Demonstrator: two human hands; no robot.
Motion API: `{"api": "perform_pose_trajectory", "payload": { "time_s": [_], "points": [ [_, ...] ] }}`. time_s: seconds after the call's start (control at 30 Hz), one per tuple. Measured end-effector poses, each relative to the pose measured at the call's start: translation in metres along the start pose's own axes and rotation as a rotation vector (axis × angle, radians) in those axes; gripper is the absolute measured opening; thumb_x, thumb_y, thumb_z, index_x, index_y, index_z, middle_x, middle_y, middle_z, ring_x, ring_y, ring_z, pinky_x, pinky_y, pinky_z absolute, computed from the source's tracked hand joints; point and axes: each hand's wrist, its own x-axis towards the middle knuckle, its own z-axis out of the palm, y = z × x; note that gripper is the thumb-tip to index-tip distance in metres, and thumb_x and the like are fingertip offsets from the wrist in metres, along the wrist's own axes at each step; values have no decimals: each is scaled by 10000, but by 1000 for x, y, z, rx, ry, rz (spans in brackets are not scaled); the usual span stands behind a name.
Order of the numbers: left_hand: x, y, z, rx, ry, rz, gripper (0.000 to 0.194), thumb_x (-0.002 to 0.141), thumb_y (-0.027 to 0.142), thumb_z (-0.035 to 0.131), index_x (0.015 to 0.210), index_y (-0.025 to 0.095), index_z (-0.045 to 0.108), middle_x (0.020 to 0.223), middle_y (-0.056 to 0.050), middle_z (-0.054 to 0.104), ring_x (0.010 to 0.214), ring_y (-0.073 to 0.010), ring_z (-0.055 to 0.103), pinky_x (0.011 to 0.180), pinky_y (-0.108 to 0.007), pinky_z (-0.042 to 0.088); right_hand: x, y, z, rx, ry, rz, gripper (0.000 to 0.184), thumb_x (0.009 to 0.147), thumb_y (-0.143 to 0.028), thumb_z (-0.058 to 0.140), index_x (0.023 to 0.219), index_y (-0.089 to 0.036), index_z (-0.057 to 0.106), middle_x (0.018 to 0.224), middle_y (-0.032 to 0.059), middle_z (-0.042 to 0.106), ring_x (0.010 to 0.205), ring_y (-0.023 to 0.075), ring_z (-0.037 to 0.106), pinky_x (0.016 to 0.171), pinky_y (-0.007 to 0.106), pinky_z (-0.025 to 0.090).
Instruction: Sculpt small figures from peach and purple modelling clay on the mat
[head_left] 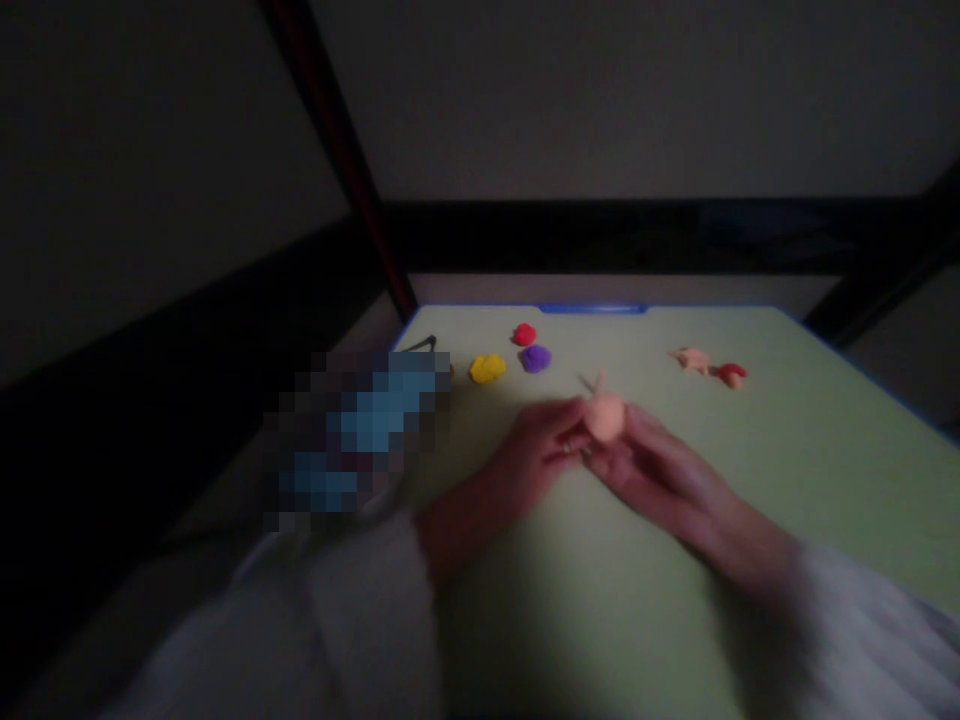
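Note:
Between my two hands is a peach-coloured modelling clay figure [604, 417], a rounded lump with a thin spike sticking up at its far side. My left hand [536, 445] grips it from the left, fingers bent around its edge. From the right, my right hand [664, 470] holds it with the thumb along its side and the fingers beneath. Both hands are just above the pale green table [570, 620]. Beyond them lie a yellow clay lump [488, 369], a purple clay lump [536, 359] and a red clay lump [524, 334].
At the right rear stand a small peach clay figure [694, 359] with legs and a clay mushroom [732, 375] with a red cap. A blurred-out blue patch [382, 410] covers something at the table's left edge. A blue strip [592, 309] runs along the far edge.

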Motion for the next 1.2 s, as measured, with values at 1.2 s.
{"api": "perform_pose_trajectory", "payload": {
  "time_s": [1.2],
  "points": [
    [0, -2, -2, 88, 28, 46, 308, 640, 374, 708, 669, 131, 521, 561, 67, 401, 499, -24, 346, 440, -160, 233, 1, -3, -2, 94, 53, 67, 212, 708, -246, 726, 907, -218, 657, 863, -23, 675, 720, 87, 605, 673, 200, 499]
  ]
}}
